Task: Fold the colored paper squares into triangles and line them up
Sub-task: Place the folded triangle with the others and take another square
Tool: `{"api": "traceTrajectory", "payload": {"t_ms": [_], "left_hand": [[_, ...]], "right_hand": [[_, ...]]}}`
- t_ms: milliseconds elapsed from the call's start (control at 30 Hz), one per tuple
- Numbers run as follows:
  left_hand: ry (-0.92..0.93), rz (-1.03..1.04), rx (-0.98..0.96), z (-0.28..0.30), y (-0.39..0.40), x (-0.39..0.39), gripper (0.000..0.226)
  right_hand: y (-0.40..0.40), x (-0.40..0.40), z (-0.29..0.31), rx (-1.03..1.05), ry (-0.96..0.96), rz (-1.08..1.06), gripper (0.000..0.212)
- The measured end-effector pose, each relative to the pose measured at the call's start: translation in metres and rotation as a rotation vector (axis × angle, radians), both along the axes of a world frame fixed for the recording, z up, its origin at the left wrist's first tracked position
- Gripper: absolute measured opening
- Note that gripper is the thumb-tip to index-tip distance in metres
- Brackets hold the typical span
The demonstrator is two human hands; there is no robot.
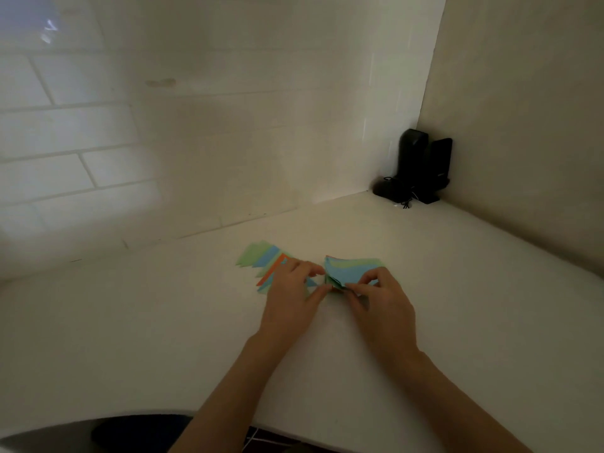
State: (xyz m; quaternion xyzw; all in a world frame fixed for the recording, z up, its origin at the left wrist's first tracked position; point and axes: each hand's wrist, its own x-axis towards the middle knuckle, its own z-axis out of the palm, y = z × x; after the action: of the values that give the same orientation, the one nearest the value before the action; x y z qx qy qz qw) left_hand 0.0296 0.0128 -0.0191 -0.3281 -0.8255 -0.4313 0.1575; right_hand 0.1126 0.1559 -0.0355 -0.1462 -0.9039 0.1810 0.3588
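Observation:
A row of folded paper triangles [261, 258], green, blue and orange, overlaps in a line on the white counter [163, 322]. Right of it lies a stack of colored paper squares [353, 271] with a blue sheet on top and green ones under it. My left hand [291, 292] lies over the near end of the triangle row, its fingertips touching the left edge of the stack. My right hand [379, 299] pinches the near edge of the top blue sheet, which is lifted and curved.
Two black speakers [421, 168] with a tangled cable stand in the back right corner. White tiled walls close the counter at the back and right. The counter's curved front edge [196, 411] runs near my arms.

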Motion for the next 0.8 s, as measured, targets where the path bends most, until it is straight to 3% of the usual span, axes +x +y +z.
{"api": "traceTrajectory", "payload": {"t_ms": [333, 567, 700, 800], "left_hand": [[-0.032, -0.093, -0.083, -0.005, 0.014, 0.013, 0.028], [0.221, -0.161, -0.008, 0.009, 0.006, 0.039, 0.010], [0.339, -0.245, -0.068, -0.003, -0.007, 0.063, 0.014], [0.260, -0.250, -0.161, -0.022, -0.017, 0.072, 0.012]], "right_hand": [[0.008, 0.006, 0.000, 0.018, 0.044, 0.006, 0.015], [0.020, 0.044, 0.019, 0.098, 0.192, 0.106, 0.016], [0.015, 0.076, 0.010, 0.165, 0.088, 0.187, 0.013], [0.012, 0.088, -0.001, 0.098, -0.064, 0.233, 0.023]]}}
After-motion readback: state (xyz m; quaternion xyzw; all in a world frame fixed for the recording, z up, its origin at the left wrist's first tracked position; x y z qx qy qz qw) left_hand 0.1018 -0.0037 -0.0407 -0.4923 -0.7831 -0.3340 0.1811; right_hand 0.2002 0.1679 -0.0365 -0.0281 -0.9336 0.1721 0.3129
